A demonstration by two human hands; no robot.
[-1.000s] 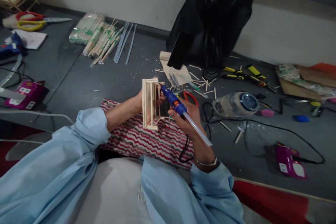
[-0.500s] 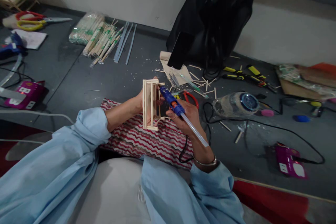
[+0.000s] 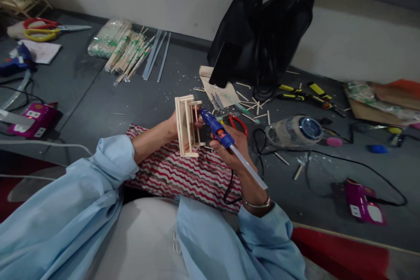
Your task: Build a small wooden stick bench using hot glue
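My left hand grips a small wooden stick frame from behind; most of its fingers are hidden by the sticks. The frame stands upright above a red-and-white wavy-striped cloth. In my right hand is a blue hot glue gun, with a clear glue stick jutting from its back end. The gun's nozzle is at the upper right corner of the frame; whether it touches cannot be made out. Red-handled scissors lie just behind my right hand.
Bundled wooden sticks and grey strips lie at the back left. A black bag with a phone leaning on it stands behind. Yellow-black pliers, a plastic jar, cords and a purple power box are rightward.
The stick frame has tilted, its top leaning slightly left, and moved a little left and up with my left hand. The glue gun has turned slightly, its glue stick end shifting down and right.
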